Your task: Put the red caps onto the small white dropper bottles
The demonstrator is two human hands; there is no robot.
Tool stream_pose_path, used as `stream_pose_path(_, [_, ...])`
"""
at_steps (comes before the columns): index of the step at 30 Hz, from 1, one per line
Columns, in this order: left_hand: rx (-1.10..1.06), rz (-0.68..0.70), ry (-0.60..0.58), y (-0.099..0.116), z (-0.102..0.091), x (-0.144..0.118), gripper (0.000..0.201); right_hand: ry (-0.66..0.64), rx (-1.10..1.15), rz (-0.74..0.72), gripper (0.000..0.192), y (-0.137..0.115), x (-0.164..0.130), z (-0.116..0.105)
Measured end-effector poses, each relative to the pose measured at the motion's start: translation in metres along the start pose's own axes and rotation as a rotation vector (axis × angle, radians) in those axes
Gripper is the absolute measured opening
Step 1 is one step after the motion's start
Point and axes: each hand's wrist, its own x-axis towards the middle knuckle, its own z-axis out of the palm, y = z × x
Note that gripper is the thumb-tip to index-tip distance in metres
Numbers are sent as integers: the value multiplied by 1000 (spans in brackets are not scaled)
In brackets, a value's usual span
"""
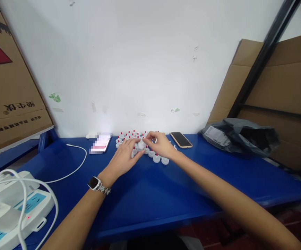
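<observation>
Several small white caps with red tips [129, 136] stand in a cluster on the blue table [166, 194] near the back wall. My left hand [124, 156], with a watch on its wrist, reaches into the cluster and its fingertips touch a white cap [140, 145]. My right hand [159, 144] meets it from the right, thumb and forefinger pinched at the same cap. A few plain white caps [156, 158] lie in front of my right hand.
A phone with a lit screen [100, 143] lies left of the caps, a dark phone [181, 139] right of them. A white cable [72, 166] runs to a power strip [12, 211] at the front left. A grey plastic bag [240, 135] and cardboard sheets [275, 80] stand at the right.
</observation>
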Motion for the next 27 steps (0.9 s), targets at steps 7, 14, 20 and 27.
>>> stream_pose_path(7, [7, -49, -76, -21, -4, -2, 34, -93, -172, -136, 17, -4, -18, 25])
stream_pose_path(14, [26, -55, -103, -21, -10, -2, 28, -323, -589, -331, 20, -3, -22, 38])
stream_pose_path(20, [8, -53, -110, -16, -9, -3, 29, -239, -372, -212, 16, -1, -21, 38])
stream_pose_path(27, [15, 5, -145, 3, -8, -6, 34, 94, 534, 190, 29, 5, -15, 32])
